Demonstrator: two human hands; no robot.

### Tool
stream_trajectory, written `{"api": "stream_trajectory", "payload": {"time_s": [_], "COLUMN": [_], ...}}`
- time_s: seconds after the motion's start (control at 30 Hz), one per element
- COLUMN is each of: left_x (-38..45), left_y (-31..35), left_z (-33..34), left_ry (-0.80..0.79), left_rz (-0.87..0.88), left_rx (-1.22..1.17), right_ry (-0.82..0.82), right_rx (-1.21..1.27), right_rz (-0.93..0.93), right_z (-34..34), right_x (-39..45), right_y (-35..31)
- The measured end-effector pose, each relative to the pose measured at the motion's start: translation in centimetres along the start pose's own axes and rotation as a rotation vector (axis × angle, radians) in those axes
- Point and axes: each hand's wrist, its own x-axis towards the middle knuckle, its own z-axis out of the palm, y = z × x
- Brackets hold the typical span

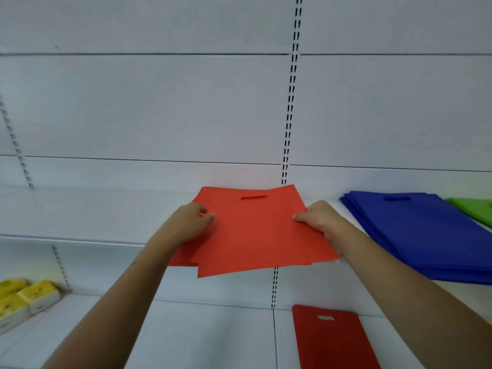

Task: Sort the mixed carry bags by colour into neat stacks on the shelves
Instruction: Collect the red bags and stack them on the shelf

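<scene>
A red carry bag (255, 235) with a slot handle lies flat at shelf height in the middle of the view, over other red bags whose edges show at its left. My left hand (190, 225) pinches its left edge, thumb on top. My right hand (320, 219) grips its right edge the same way. A stack of blue bags (426, 235) lies on the same shelf to the right, with a green bag stack (476, 209) beyond it at the frame edge. On the lower shelf sits a darker red bag (332, 342).
The white shelf board (80, 230) runs left of the red bags. A slotted upright (290, 102) runs down the white back panel. Yellow and white packets (24, 299) sit on the lower shelf at far left.
</scene>
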Motion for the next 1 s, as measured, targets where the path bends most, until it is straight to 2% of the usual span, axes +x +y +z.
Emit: {"api": "stream_trajectory", "payload": {"time_s": [0.17, 0.3, 0.43, 0.53, 0.67, 0.73, 0.83, 0.9, 0.97, 1.0], "left_x": [-0.3, -0.7, -0.3, 0.3, 1.3, 1.6, 0.8, -0.3, -1.7, -2.5], "left_y": [0.8, 1.8, 1.7, 1.3, 1.2, 1.7, 3.4, 4.6, 5.5, 5.9], "left_z": [0.7, 1.4, 1.5, 1.2, 0.9, 0.5, -0.4, -0.5, -0.2, 0.0], "left_ry": [0.058, 0.097, 0.046, 0.019, 0.007, -0.021, -0.177, -0.226, -0.127, -0.035], "left_rz": [0.012, 0.038, 0.001, -0.044, -0.103, -0.134, -0.154, -0.126, -0.026, 0.056], "left_rx": [0.027, -0.083, -0.206, -0.401, -0.313, -0.411, -0.900, -1.106, -1.048, -0.920], "right_ry": [0.059, -0.007, -0.053, -0.047, 0.042, 0.063, 0.114, 0.131, 0.145, 0.154], "right_rx": [0.127, 0.230, 0.216, 0.205, 0.182, 0.253, 0.389, 0.416, 0.356, 0.310], "right_rz": [0.026, 0.093, 0.079, -0.082, -0.403, -0.491, -0.511, -0.464, -0.406, -0.388], "right_z": [-0.2, 0.0, -0.1, 0.0, -0.8, -1.5, -2.6, -3.2, -3.8, -4.1], "right_x": [-0.5, -1.1, -1.4, -1.5, -3.0, -4.1, -5.8, -7.0, -8.4, -9.3], "right_y": [0.5, -0.3, -0.7, -0.6, -1.9, -2.6, -2.7, -2.1, -0.7, 0.2]}}
